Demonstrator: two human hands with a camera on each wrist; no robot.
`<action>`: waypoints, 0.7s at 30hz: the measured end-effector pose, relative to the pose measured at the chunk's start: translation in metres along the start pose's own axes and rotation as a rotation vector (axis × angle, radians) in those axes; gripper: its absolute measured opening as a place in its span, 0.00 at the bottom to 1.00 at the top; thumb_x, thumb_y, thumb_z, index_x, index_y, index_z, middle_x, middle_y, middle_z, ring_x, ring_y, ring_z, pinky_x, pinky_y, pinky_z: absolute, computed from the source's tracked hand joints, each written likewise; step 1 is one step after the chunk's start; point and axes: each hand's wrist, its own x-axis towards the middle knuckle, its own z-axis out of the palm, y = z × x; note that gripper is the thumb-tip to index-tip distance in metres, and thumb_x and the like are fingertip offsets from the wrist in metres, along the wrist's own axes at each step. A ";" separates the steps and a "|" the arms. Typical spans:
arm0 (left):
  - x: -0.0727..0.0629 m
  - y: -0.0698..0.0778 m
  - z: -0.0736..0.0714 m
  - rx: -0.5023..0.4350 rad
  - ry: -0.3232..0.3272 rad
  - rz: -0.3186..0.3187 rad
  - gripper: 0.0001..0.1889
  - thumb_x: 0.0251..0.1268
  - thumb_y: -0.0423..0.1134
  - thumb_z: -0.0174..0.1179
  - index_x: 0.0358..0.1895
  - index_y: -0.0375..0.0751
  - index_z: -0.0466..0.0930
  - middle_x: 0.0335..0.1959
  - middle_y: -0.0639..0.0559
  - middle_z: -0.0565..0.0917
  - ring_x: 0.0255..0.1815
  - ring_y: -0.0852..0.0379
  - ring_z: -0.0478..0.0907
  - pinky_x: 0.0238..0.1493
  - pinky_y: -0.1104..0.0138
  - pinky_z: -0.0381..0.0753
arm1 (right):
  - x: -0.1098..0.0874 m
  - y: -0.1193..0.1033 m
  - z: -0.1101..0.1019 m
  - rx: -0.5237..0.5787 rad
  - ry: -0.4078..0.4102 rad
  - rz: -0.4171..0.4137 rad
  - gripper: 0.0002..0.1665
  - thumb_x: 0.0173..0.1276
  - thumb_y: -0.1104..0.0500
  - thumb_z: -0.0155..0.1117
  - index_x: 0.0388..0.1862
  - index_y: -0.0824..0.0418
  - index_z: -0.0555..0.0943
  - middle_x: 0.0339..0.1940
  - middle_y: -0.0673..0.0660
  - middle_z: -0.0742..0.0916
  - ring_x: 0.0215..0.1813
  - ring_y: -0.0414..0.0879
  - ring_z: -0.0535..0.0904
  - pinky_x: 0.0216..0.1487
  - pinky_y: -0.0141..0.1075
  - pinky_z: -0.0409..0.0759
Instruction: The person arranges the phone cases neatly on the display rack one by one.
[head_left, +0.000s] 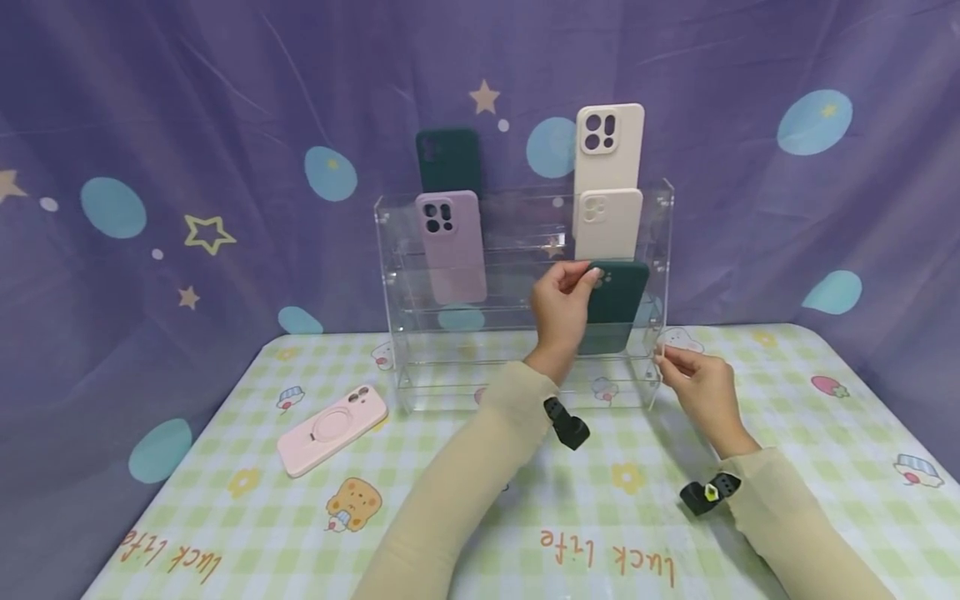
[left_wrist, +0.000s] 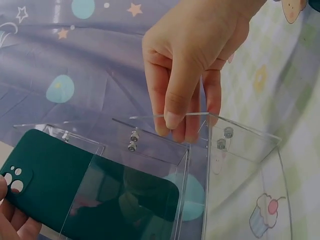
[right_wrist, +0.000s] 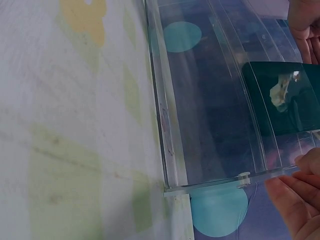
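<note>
My left hand (head_left: 561,308) pinches a dark green phone case (head_left: 617,304) by its upper left corner, thumb over the camera cutouts. The case stands in a lower tier at the right of a clear acrylic display rack (head_left: 387,308); in the left wrist view its lower part (left_wrist: 135,195) shows through a clear panel. With thumb and fingers, my right hand (head_left: 703,396) grips the front edge of the rack's right side panel. Directly behind the green case are a smaller white phone case (head_left: 611,229) and, higher up, a taller white phone case (head_left: 628,167).
On the rack's left side stand a lilac phone case (head_left: 459,262) and, behind it, another dark green phone case (head_left: 459,162). A pink phone case (head_left: 303,446) with a ring lies on the checked tablecloth (head_left: 577,500), left of the rack. A purple curtain (head_left: 247,108) hangs behind.
</note>
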 end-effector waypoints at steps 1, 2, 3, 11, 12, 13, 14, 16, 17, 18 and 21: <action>0.000 0.000 -0.001 0.004 0.000 0.001 0.07 0.58 0.33 0.65 0.37 0.34 0.84 0.32 0.45 0.86 0.30 0.60 0.82 0.34 0.74 0.79 | 0.000 0.000 0.000 0.000 0.001 -0.001 0.14 0.64 0.67 0.63 0.46 0.76 0.81 0.40 0.71 0.85 0.30 0.16 0.73 0.29 0.17 0.75; 0.000 0.000 -0.002 0.014 0.000 0.002 0.07 0.58 0.34 0.66 0.37 0.35 0.85 0.32 0.46 0.87 0.30 0.62 0.82 0.33 0.74 0.79 | 0.000 0.000 0.000 0.000 0.003 -0.002 0.14 0.63 0.67 0.63 0.46 0.76 0.81 0.40 0.71 0.85 0.30 0.16 0.74 0.29 0.17 0.75; 0.000 0.000 -0.004 0.022 0.003 0.002 0.07 0.57 0.35 0.66 0.38 0.37 0.86 0.31 0.47 0.87 0.30 0.63 0.81 0.33 0.74 0.79 | 0.000 0.000 0.000 0.000 0.004 -0.001 0.14 0.63 0.67 0.63 0.46 0.76 0.81 0.40 0.71 0.85 0.30 0.16 0.74 0.29 0.17 0.75; 0.000 -0.005 -0.008 0.176 0.058 0.106 0.08 0.56 0.39 0.68 0.38 0.40 0.87 0.30 0.51 0.87 0.31 0.65 0.80 0.29 0.75 0.75 | 0.001 -0.001 -0.001 -0.024 0.007 -0.007 0.14 0.64 0.66 0.63 0.46 0.75 0.82 0.40 0.69 0.86 0.30 0.15 0.73 0.28 0.16 0.74; 0.000 -0.006 -0.008 0.192 0.066 0.120 0.08 0.56 0.38 0.68 0.37 0.40 0.87 0.30 0.51 0.87 0.32 0.64 0.80 0.29 0.75 0.75 | 0.001 0.000 -0.001 -0.030 0.007 -0.006 0.14 0.64 0.66 0.63 0.46 0.75 0.82 0.40 0.69 0.86 0.30 0.15 0.73 0.28 0.16 0.74; 0.001 -0.006 -0.008 0.204 0.072 0.130 0.08 0.56 0.38 0.68 0.37 0.40 0.87 0.31 0.51 0.87 0.32 0.64 0.79 0.30 0.75 0.75 | 0.001 0.000 -0.001 -0.035 0.007 -0.005 0.14 0.64 0.66 0.63 0.46 0.75 0.82 0.40 0.69 0.86 0.30 0.15 0.73 0.28 0.16 0.74; 0.001 -0.006 -0.008 0.213 0.077 0.136 0.08 0.55 0.38 0.69 0.37 0.40 0.87 0.31 0.51 0.86 0.32 0.63 0.79 0.30 0.75 0.75 | 0.001 0.000 -0.001 -0.041 0.007 -0.004 0.14 0.64 0.66 0.63 0.46 0.74 0.82 0.40 0.69 0.86 0.30 0.15 0.73 0.28 0.16 0.74; 0.001 -0.006 -0.008 0.221 0.084 0.141 0.08 0.55 0.38 0.69 0.37 0.40 0.87 0.31 0.51 0.86 0.33 0.62 0.79 0.30 0.75 0.75 | 0.001 0.000 -0.001 -0.045 0.006 -0.004 0.14 0.64 0.66 0.63 0.46 0.74 0.82 0.40 0.69 0.86 0.30 0.15 0.72 0.28 0.16 0.74; 0.001 -0.007 -0.008 0.224 0.085 0.141 0.08 0.55 0.38 0.69 0.37 0.40 0.87 0.31 0.51 0.86 0.33 0.62 0.79 0.30 0.75 0.75 | 0.001 0.000 -0.001 -0.046 0.006 -0.004 0.14 0.64 0.66 0.63 0.46 0.75 0.82 0.40 0.69 0.86 0.30 0.15 0.72 0.29 0.16 0.74; 0.001 -0.007 -0.008 0.226 0.085 0.142 0.08 0.55 0.38 0.69 0.37 0.40 0.87 0.31 0.51 0.86 0.33 0.62 0.79 0.30 0.75 0.75 | 0.001 0.001 -0.001 -0.048 0.006 -0.006 0.14 0.64 0.66 0.63 0.46 0.75 0.82 0.40 0.69 0.86 0.30 0.15 0.72 0.29 0.16 0.74; 0.001 -0.006 -0.008 0.216 0.087 0.131 0.08 0.55 0.38 0.69 0.37 0.39 0.87 0.32 0.50 0.86 0.33 0.62 0.80 0.28 0.75 0.76 | 0.001 0.001 -0.001 -0.050 0.008 -0.008 0.14 0.64 0.66 0.63 0.45 0.74 0.82 0.40 0.69 0.86 0.31 0.15 0.72 0.29 0.15 0.74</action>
